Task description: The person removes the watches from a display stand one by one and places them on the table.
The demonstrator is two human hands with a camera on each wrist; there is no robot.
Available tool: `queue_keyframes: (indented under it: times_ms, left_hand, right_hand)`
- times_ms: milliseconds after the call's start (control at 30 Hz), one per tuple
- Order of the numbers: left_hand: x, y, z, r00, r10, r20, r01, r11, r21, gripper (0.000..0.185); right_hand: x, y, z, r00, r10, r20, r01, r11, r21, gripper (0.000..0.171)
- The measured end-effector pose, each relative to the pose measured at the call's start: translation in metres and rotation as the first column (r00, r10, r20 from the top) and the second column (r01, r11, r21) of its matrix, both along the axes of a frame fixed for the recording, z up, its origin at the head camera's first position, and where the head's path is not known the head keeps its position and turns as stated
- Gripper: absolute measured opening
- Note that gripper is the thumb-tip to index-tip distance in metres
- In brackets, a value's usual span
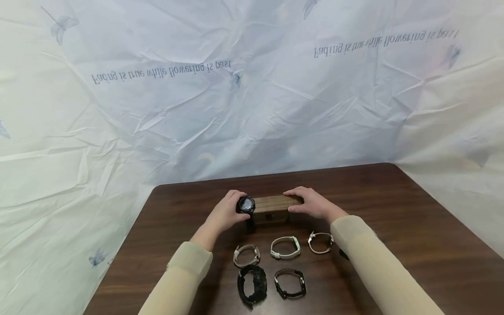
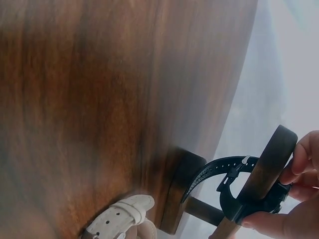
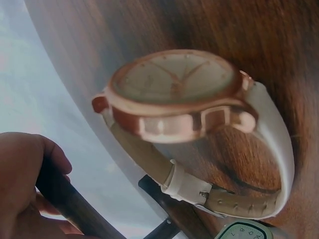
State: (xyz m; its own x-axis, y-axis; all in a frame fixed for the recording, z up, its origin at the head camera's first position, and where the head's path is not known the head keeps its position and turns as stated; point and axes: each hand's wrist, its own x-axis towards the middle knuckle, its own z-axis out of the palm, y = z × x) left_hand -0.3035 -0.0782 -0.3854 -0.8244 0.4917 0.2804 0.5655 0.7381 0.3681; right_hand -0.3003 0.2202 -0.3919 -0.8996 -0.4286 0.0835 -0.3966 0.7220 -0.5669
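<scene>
Toward the far edge of the dark wooden counter [image 1: 413, 227] stands a brown wooden bar stand [image 1: 275, 203]. The left hand [image 1: 226, 212] pinches a chunky black round-faced watch [image 1: 246, 204] looped over the stand's left end, fingers curled on its case. The right hand [image 1: 313, 203] rests on the stand's right end, fingers bent over it. Nearer the counter's front edge lie five more watches, among them a rose-gold watch with a white strap [image 1: 320, 242] just beside the right sleeve.
</scene>
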Motion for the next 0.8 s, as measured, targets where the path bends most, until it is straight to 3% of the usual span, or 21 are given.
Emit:
queue_keyframes:
  times_ms: [800]
  left_hand:
    - [0.001, -0.028, -0.002, 0.998, 0.034, 0.047, -0.036, 0.999, 0.034, 0.061]
  right_hand:
    - [-0.003, -0.001, 0.0, 1.0, 0.003, 0.001, -0.003, 1.0, 0.012, 0.059]
